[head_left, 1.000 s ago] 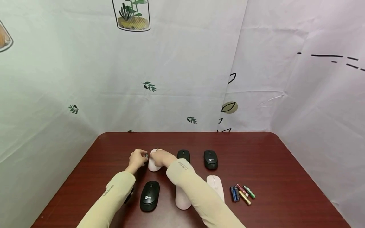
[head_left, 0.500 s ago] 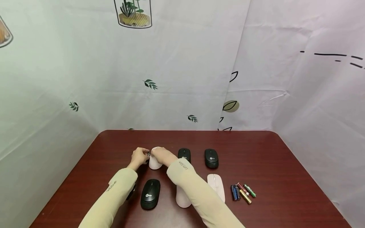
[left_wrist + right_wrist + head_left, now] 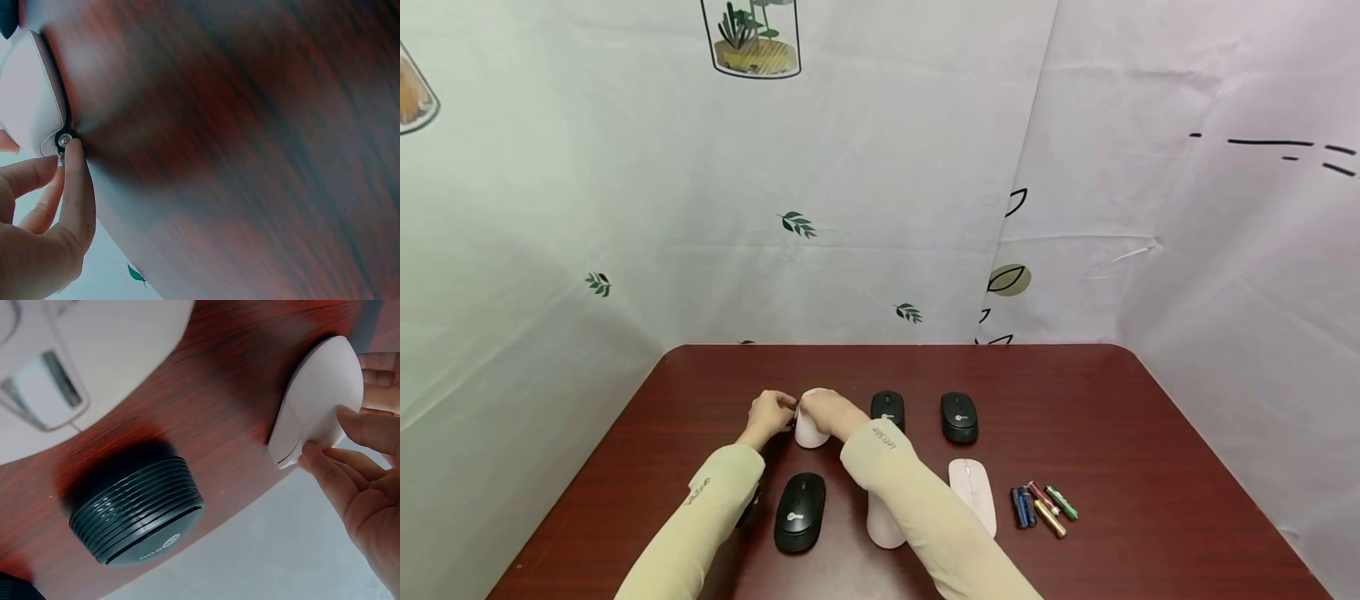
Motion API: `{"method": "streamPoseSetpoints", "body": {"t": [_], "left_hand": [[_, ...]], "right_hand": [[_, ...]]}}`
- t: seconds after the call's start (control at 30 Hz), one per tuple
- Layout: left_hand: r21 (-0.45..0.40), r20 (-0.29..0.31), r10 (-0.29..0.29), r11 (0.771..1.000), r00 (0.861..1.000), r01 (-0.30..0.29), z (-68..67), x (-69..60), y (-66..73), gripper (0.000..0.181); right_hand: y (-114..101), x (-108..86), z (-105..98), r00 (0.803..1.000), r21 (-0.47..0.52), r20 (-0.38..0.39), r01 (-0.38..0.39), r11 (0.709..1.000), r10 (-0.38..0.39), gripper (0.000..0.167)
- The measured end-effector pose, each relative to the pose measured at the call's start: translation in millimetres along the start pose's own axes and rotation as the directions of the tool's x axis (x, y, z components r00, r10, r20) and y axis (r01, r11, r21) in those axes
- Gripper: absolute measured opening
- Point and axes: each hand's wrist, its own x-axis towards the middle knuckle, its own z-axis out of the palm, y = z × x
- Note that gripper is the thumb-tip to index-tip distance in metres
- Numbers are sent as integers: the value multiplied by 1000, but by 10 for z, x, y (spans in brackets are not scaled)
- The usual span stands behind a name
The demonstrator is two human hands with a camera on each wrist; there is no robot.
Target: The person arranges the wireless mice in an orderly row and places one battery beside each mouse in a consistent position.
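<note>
At the table's far left, my right hand grips a white computer mouse between thumb and fingers. The right wrist view shows that mouse tilted against the table. Close beside it on the left, my left hand pinches a small round piece with a black rim and silvery centre. In the left wrist view the piece sits right at the end of the mouse; the fingers hide most of it, so its kind is unclear.
Black mice stand at front left and along the back, one in the middle and one farther right. White mice lie by my right sleeve. Several coloured batteries lie at right. A dark item is half hidden under my left sleeve.
My left hand has come slightly right, closer to the white mouse, and the small dark piece in its fingers shows less. My right hand keeps its grip with little movement.
</note>
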Motion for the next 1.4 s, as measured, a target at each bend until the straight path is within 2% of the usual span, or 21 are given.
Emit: {"method": "streamPoseSetpoints", "body": {"t": [0.17, 0.3, 0.53, 0.87, 1.0, 1.17, 1.4], "left_hand": [[4, -5, -12, 1000, 1000, 12, -26, -23, -2, 22], [-13, -3, -22, 1000, 1000, 22, -43, -39, -4, 21], [-57, 18, -15, 998, 1000, 16, -32, -47, 25, 22], [-38, 22, -24, 999, 999, 25, -43, -72, -34, 22], [-24, 26, -22, 999, 999, 22, -37, -85, -50, 21], [-6, 15, -29, 1000, 999, 29, -40, -94, -65, 21], [11, 0, -39, 999, 999, 39, -80, -72, -61, 20]], "right_hand": [[-26, 7, -30, 1000, 4, 20, 0, 1000, 0, 26], [-42, 16, -57, 998, -1, 65, -6, 1000, 6, 29], [9, 24, -120, 984, 46, 158, -90, 995, 82, 36], [35, -25, -147, 970, 73, 231, -93, 993, 74, 47], [73, -108, -189, 969, 90, 237, -88, 992, 64, 49], [134, -242, -298, 975, 89, 223, -39, 995, 18, 49], [238, -404, -414, 986, 97, 157, 30, 995, -45, 49]]}}
